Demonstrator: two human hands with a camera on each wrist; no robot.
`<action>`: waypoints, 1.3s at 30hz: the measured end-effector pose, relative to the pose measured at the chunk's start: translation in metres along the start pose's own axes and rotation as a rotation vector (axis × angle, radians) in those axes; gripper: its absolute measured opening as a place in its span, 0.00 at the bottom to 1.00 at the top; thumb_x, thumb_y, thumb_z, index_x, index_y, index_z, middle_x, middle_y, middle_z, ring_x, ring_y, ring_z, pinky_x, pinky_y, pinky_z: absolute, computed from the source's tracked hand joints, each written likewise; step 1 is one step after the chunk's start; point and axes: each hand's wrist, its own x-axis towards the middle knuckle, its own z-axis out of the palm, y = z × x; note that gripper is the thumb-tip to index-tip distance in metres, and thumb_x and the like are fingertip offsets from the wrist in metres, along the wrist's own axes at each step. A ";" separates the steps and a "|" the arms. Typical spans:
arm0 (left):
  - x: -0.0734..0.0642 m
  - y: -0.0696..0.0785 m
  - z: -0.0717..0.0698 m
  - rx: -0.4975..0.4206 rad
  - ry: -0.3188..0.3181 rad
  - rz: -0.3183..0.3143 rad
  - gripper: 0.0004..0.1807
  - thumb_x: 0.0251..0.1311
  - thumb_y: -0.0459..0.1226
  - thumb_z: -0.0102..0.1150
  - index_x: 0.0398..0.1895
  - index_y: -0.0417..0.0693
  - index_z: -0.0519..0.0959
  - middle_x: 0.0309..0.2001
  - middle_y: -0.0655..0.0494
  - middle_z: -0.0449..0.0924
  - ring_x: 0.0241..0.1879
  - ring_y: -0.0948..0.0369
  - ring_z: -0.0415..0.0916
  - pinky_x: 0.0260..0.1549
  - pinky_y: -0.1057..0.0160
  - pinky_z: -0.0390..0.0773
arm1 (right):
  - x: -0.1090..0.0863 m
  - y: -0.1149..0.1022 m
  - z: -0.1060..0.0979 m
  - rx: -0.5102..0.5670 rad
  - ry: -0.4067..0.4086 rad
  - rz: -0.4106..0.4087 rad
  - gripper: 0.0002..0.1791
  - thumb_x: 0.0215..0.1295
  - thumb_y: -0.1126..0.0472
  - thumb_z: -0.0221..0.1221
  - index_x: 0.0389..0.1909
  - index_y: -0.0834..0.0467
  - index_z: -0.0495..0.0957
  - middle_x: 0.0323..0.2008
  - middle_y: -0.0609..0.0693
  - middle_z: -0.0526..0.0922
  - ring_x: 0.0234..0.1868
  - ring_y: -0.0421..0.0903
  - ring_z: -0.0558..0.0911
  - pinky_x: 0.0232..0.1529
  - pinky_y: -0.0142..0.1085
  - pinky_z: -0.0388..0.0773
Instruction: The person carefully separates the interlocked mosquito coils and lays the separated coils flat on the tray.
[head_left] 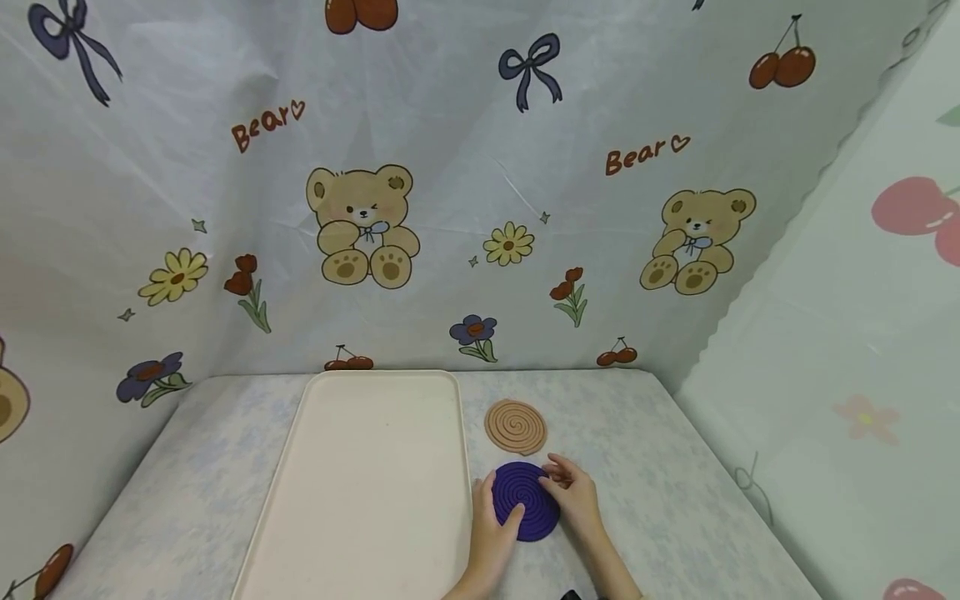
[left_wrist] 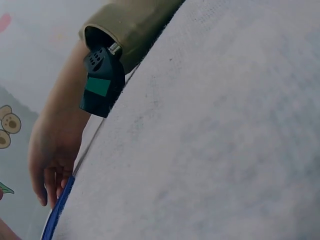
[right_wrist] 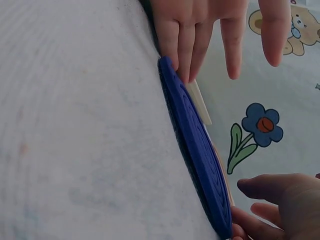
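A dark blue round coaster [head_left: 527, 500], wound in a spiral, lies on the table between both hands. At its left edge is my left hand [head_left: 491, 521], fingers along the rim and thumb over the top face. My right hand [head_left: 573, 496] touches the upper right rim with its fingertips. Seen edge-on in the right wrist view, the blue coaster [right_wrist: 195, 150] has the straight fingers of the left hand [right_wrist: 200, 25] at its upper end. At the lower end, the right hand [right_wrist: 290, 200] has fingertips on the rim, its thumb apart.
A tan spiral coaster [head_left: 516, 427] lies just beyond the blue one. Left of the hands stands a large cream tray [head_left: 375, 467] with a low rim. Sheets printed with bears hang behind the table [head_left: 637, 467] and along its sides. A dark device [left_wrist: 102, 82] sits on the right wrist.
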 end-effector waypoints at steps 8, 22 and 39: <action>0.006 -0.002 -0.004 -0.048 0.018 0.037 0.30 0.54 0.37 0.63 0.61 0.39 0.68 0.64 0.36 0.67 0.67 0.39 0.60 0.63 0.37 0.62 | 0.007 0.026 0.009 -0.053 0.016 0.030 0.27 0.50 0.68 0.68 0.53 0.68 0.75 0.40 0.61 0.84 0.36 0.38 0.79 0.37 0.25 0.74; 0.006 -0.001 -0.008 -0.208 0.038 0.043 0.23 0.55 0.32 0.63 0.54 0.36 0.73 0.62 0.34 0.68 0.68 0.37 0.57 0.65 0.39 0.60 | 0.008 0.026 0.008 0.115 0.011 0.036 0.25 0.52 0.74 0.65 0.53 0.71 0.74 0.41 0.65 0.79 0.36 0.32 0.77 0.40 0.22 0.76; 0.012 0.003 -0.013 -0.265 0.010 -0.013 0.30 0.58 0.32 0.61 0.63 0.32 0.64 0.65 0.31 0.65 0.67 0.39 0.60 0.67 0.44 0.59 | 0.012 0.009 0.008 0.333 0.102 0.280 0.25 0.54 0.75 0.60 0.55 0.73 0.71 0.34 0.44 0.79 0.33 0.32 0.77 0.35 0.22 0.75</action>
